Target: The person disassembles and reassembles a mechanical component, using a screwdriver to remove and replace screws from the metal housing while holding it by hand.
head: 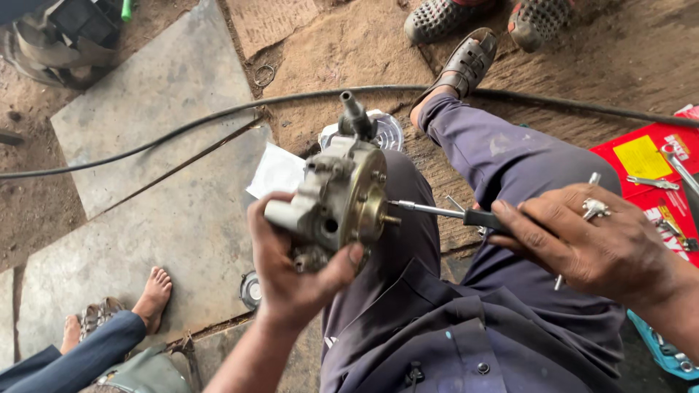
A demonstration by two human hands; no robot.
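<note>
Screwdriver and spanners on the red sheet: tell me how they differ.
The screwdriver is gripped in the right hand, raised, with its tip at the metal pump part that the left hand holds; the spanners lie loose and untouched on the red sheet. The screwdriver has a dark handle and thin round shaft; the spanners are bare flat metal. Both are shiny steel hand tools.

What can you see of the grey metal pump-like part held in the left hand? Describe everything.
The grey cast-metal pump-like part looks grimy, with a brass-coloured round flange facing right and a stubby pipe on top. The left hand grips it from below, above the lap. The screwdriver in the right hand meets its flange.
</note>
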